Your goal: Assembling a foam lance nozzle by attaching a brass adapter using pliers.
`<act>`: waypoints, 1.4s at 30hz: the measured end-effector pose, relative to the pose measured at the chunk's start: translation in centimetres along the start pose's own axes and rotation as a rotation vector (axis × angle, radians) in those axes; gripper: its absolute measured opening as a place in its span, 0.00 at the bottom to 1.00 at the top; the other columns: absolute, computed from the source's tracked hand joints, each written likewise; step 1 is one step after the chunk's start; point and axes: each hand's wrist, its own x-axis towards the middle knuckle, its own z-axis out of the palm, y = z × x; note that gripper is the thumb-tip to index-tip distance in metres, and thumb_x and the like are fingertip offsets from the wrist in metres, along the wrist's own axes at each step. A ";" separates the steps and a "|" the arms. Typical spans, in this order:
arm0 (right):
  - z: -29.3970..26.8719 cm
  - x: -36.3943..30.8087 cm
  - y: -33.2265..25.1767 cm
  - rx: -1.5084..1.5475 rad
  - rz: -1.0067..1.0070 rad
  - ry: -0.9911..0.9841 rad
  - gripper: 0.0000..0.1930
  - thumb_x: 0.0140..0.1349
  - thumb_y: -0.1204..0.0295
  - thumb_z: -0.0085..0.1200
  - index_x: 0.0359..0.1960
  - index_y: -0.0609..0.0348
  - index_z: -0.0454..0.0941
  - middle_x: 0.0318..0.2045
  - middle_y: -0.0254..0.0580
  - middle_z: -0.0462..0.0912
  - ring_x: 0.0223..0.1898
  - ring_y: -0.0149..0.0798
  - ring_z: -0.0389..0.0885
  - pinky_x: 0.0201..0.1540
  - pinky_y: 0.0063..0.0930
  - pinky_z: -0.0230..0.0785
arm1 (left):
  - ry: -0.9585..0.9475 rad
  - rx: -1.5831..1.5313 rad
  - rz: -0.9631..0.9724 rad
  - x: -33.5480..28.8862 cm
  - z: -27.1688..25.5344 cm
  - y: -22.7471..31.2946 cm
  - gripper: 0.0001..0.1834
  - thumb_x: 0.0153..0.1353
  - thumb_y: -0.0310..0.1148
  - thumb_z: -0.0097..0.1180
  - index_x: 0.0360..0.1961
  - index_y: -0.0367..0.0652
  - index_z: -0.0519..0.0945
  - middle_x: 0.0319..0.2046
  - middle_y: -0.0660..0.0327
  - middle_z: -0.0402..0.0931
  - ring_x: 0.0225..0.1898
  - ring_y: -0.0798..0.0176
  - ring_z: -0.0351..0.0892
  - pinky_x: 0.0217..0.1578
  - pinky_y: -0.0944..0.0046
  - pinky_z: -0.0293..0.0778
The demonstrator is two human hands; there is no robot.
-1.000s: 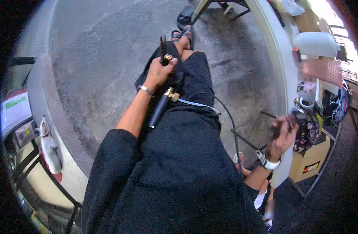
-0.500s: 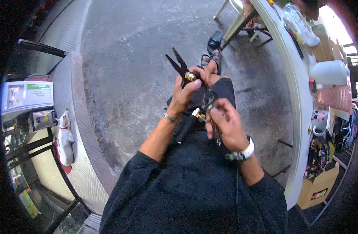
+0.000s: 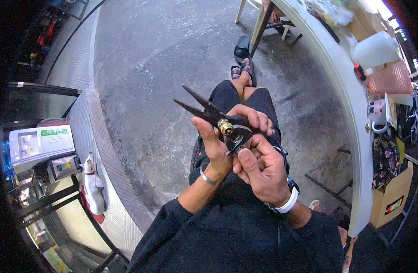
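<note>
My left hand (image 3: 212, 144) is closed round long-nose pliers (image 3: 210, 112), whose dark jaws stand apart and point to the far left. A small brass fitting (image 3: 225, 128) sits at the pliers, just behind the jaws; how it is held there is hidden. My right hand (image 3: 267, 172) grips a dark metal wrench (image 3: 239, 137) with a curved head. That head lies right beside the brass fitting, though I cannot tell whether it touches it. Both hands are close together above my lap, and the fingers cover most of the wrench's handle.
On the right a white table (image 3: 354, 136) carries a whitish plastic jug (image 3: 376, 51), a mug (image 3: 378, 116) and a cardboard box (image 3: 392, 193). A white dog (image 3: 93, 189) lies on the left step. Another person's legs show near a chair (image 3: 256, 22) at the far end.
My right hand has brought the wrench up and left, against the pliers and fitting. My left hand has turned the pliers' jaws further left. A second brass piece near the right hand no longer shows.
</note>
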 end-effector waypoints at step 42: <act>-1.9 -2.1 -1.6 -0.430 0.085 -0.100 0.13 0.60 0.62 0.49 0.30 0.61 0.74 0.22 0.47 0.75 0.27 0.48 0.76 0.33 0.32 0.65 | 0.137 0.103 -0.103 -3.7 1.5 -1.6 0.53 0.33 0.84 0.23 0.27 0.37 0.67 0.24 0.53 0.65 0.27 0.58 0.62 0.31 0.59 0.62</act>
